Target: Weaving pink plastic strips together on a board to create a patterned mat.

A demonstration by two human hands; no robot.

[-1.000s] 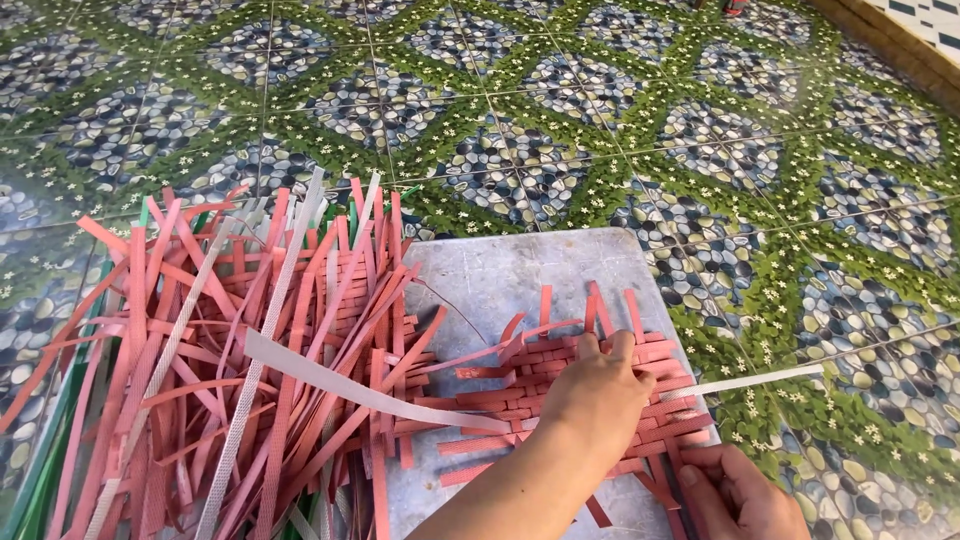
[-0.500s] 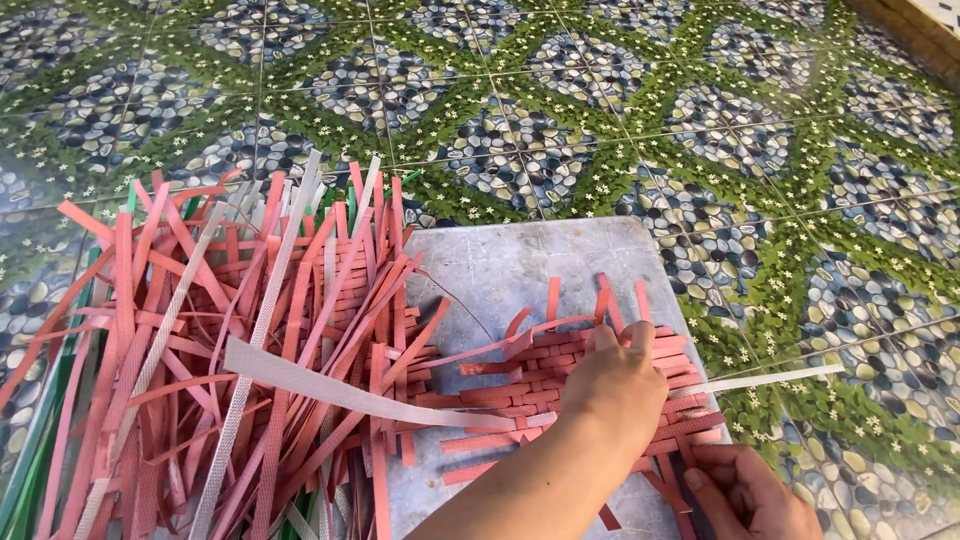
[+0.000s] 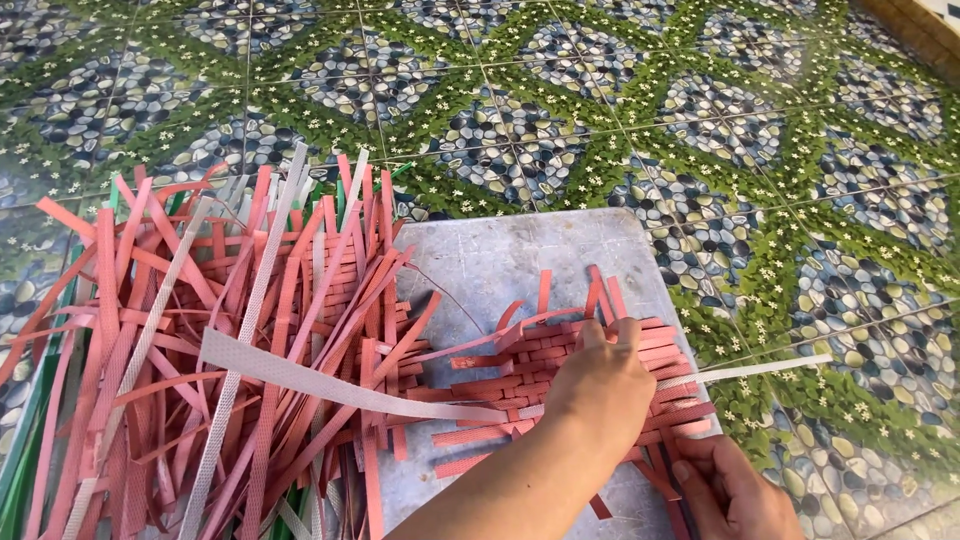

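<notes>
A woven mat of red strips (image 3: 560, 375) is pressed flat on a grey board (image 3: 500, 260) by the left hand (image 3: 600, 385), fingers spread; the right hand (image 3: 735, 490) pinches its lower edge. The strips look light, springy, best gripped near the ends.

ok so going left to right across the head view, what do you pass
green strips at the edge → loose pile of pink plastic strips → grey square board → left hand pressing the pink woven mat → right hand → pebble-patterned floor tiles
</notes>
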